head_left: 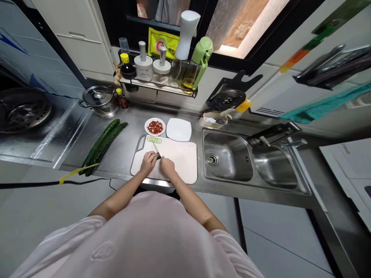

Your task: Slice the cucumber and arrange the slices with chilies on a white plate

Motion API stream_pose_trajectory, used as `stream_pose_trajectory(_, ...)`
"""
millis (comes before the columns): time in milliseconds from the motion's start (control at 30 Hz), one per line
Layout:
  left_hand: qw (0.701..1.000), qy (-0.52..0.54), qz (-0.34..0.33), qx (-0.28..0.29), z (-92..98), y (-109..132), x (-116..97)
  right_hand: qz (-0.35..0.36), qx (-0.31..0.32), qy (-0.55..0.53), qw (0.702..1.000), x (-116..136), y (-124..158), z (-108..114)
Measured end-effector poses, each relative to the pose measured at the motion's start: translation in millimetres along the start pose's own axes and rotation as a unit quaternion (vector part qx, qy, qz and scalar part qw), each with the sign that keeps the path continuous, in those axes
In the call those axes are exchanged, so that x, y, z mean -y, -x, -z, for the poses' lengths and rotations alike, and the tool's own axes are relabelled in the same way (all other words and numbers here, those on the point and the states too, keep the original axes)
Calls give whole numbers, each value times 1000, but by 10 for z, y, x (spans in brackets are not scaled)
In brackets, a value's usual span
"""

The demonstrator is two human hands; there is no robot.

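A white cutting board (pixel 182 162) lies on the steel counter in front of me. My left hand (pixel 148 162) is curled over a short piece of cucumber (pixel 158 156) on the board. My right hand (pixel 167 166) is closed on a knife handle, and the knife blade (pixel 155 148) points away from me beside the cucumber piece. Several cucumber slices (pixel 154 139) lie at the board's far edge.
Two whole cucumbers (pixel 104 144) lie on the counter to the left. A plate of red chili pieces (pixel 154 126) and a white square plate (pixel 179 129) sit behind the board. A double sink (pixel 249 162) is at the right, a pot (pixel 100 100) at the back left.
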State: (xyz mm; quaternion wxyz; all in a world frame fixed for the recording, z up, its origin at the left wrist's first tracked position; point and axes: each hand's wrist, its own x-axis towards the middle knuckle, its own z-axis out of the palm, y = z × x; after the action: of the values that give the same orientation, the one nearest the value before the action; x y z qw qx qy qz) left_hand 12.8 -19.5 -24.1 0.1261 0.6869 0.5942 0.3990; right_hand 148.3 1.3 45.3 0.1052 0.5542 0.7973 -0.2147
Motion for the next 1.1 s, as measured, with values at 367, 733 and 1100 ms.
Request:
stream_pose_trajectory(367,1000,-3,4,-7,7,6,-19,-28,22,5,999,-4,176,21)
stream_pose_trajectory(733,1000,0,8,0,5,-7,-25,-36,30,5,999,-236,558,-233)
stream_pose_trajectory(1100,1000,-3,-4,-4,-3,-6,-12,-24,-1,-15,1000,32,45,22)
